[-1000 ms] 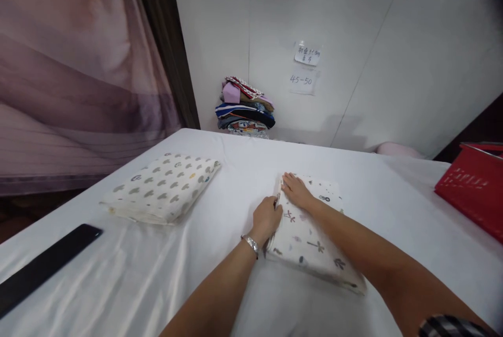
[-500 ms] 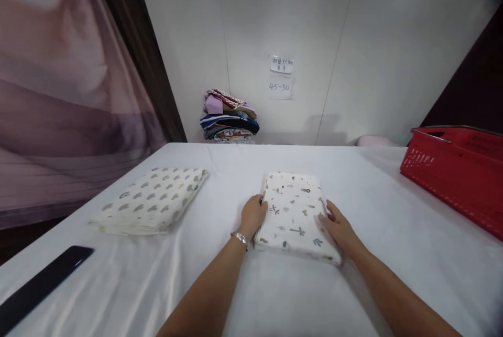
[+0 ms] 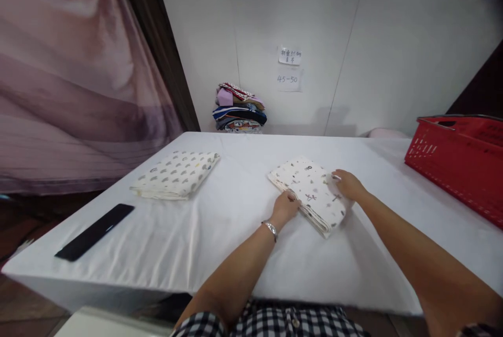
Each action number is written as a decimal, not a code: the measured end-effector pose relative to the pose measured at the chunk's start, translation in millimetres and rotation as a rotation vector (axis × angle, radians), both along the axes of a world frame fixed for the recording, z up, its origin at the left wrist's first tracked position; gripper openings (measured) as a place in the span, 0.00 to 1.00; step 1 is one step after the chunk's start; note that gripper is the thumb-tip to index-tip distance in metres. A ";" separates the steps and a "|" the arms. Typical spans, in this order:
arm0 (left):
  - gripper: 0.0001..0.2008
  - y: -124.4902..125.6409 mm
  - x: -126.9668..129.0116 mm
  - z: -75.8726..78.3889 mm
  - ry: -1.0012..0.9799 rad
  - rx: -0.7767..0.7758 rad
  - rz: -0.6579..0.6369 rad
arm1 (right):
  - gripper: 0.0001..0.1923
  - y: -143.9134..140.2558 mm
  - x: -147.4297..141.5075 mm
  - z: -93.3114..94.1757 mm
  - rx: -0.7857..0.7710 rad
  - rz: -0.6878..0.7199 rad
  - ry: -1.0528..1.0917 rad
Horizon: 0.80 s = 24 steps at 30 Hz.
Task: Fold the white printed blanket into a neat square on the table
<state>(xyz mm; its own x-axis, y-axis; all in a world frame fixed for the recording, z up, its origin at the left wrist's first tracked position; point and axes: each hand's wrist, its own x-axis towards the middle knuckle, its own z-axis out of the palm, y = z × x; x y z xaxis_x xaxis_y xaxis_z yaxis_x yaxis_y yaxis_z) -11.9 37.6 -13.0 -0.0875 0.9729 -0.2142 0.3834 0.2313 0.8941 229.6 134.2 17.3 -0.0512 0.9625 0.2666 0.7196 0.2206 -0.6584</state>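
A folded white cloth with small palm-tree and plant prints [image 3: 310, 187] lies turned at an angle on the white-covered table [image 3: 236, 232]. My left hand [image 3: 286, 208], with a silver bracelet at the wrist, is closed on its near left edge, where several layers show. At the opposite edge my right hand [image 3: 348, 185] grips the same cloth, fingers partly hidden behind it. Further left lies another folded cloth, cream with grey cloud-like prints [image 3: 176, 174], touched by neither hand.
A black flat strip [image 3: 96, 232] lies near the table's left front edge. On the right stands a red basket [image 3: 451, 161]. Stacked folded fabrics [image 3: 240, 109] sit beyond the far edge by the wall, beneath paper signs [image 3: 290, 79]. A pink curtain [image 3: 78, 90] hangs at left.
Both hands have turned the palm-print cloth from nearly straight to slanted, its layered edge now facing my left hand. The camera view has shifted, showing the table's front edge.
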 end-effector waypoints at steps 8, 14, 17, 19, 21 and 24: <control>0.05 16.3 -61.6 7.0 0.221 0.203 0.128 | 0.19 -114.2 -47.9 -12.6 0.034 0.246 -0.091; 0.14 47.4 -87.0 10.7 0.344 0.350 0.153 | 0.18 -154.1 -51.5 -34.1 0.302 0.251 -0.285; 0.17 59.2 -87.1 10.8 0.451 0.443 0.038 | 0.18 -157.2 -49.4 -42.9 0.399 0.247 -0.332; 0.20 65.3 -87.8 10.7 0.584 0.507 -0.077 | 0.19 -158.4 -48.2 -45.7 0.433 0.246 -0.362; 0.25 70.1 -90.0 10.6 0.716 0.552 -0.203 | 0.20 -159.4 -47.3 -47.1 0.452 0.257 -0.402; 0.30 75.5 -94.8 10.7 0.854 0.587 -0.389 | 0.22 -160.3 -48.0 -48.9 0.478 0.278 -0.468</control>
<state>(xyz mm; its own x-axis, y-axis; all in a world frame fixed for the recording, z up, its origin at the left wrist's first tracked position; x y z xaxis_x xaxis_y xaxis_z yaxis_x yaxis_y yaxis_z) -106.7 113.1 -2.2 0.3476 0.8965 0.2747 0.8808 -0.4127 0.2323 181.6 -26.0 -31.6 -0.4888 0.6809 0.5454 0.7781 0.6230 -0.0805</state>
